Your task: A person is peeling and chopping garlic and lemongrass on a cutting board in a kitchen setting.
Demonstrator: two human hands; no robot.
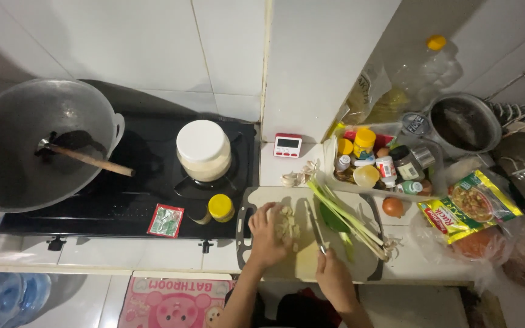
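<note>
A: Item 1, nearest?
B: Right hand (333,274), at the cutting board's (247,209) near edge, fingers wrapped round a knife (315,228) handle; blade runs away from the person across mid-board.

A: Item 2?
B: Left hand (267,237), left part of the board, palm down, fingers curled over a pile of pale chopped bits (288,226). Pile sits approx. board centre, just left of the blade.

A: Item 3, other stuff on the board?
B: Lemongrass stalks (347,218) lying diagonal along the right side, w/ a green leaf (333,220) under them.

A: Item 4, off the board?
B: Garlic cloves (299,176) at the board's far-left corner. Onion (392,206) just off its right edge. Yellow-green seasoning packets (470,206) further right on the counter.

A: Item 5, the stove (153,176)?
B: Left of the board. Red-green sachet (166,220) and yellow-lidded jar (220,208) at its near edge, white-lidded container (203,149) on the right burner, wok (37,149) w/ wooden-handled spatula (83,158) on the left burner.

A: Item 6, farthest?
B: Clear tub (329,155) of small bottles and jars, red-white timer (287,145) at the wall, oil bottle (423,70) w/ yellow cap, dark pot (464,124) at the far-right corner.
</note>
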